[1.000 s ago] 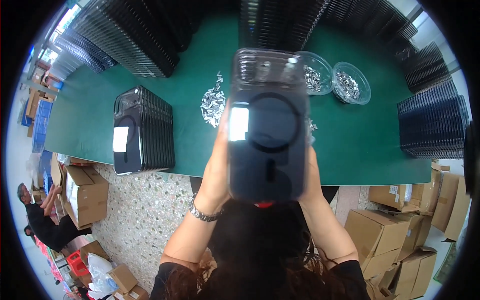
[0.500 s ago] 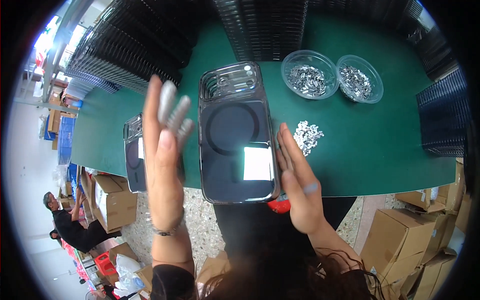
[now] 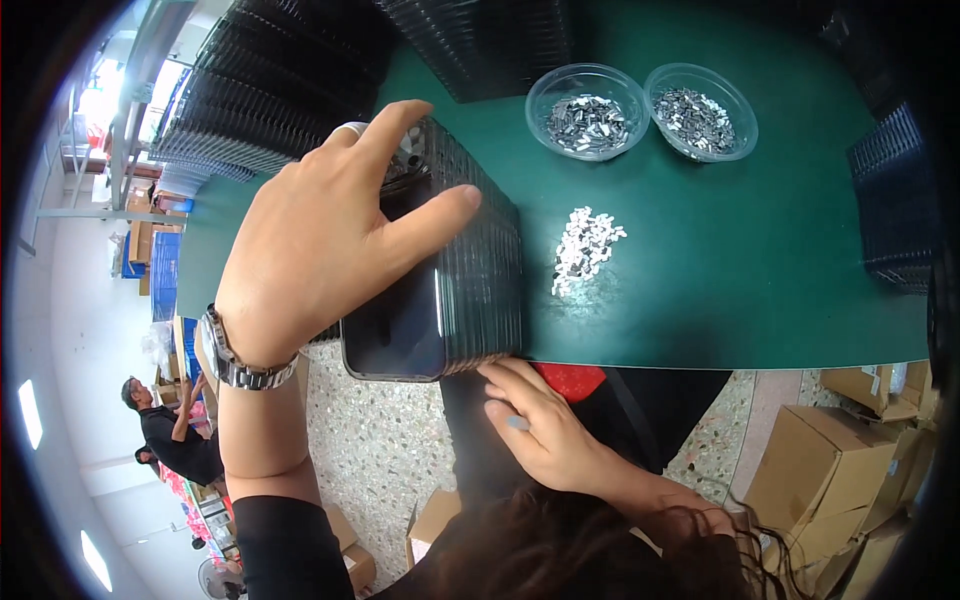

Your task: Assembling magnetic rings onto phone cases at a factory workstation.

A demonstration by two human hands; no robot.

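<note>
A tall stack of clear, dark-tinted phone cases (image 3: 482,290) stands at the table's near left edge. A dark, shiny back panel shows in the top case (image 3: 392,335). My left hand (image 3: 310,235) lies spread over this stack, thumb across its right edge and forefinger at its far end; its other fingers are mostly hidden. It wears a ring and a metal watch. By the stack's near bottom corner is my right hand (image 3: 545,430), fingertips against the corner and thumb apart, with a grey band on one digit.
Small silvery pieces (image 3: 587,245) lie heaped on the green table (image 3: 700,270). Behind them, a left clear bowl (image 3: 540,130) and a right one (image 3: 748,135) hold more. More case stacks (image 3: 280,75) rise at the back left. Cardboard boxes (image 3: 815,465) sit right; a person (image 3: 180,440) works far left.
My left hand has come from the left of the stack onto its top. My right hand has dropped from the stack's right side to its near bottom corner. The view has shifted.
</note>
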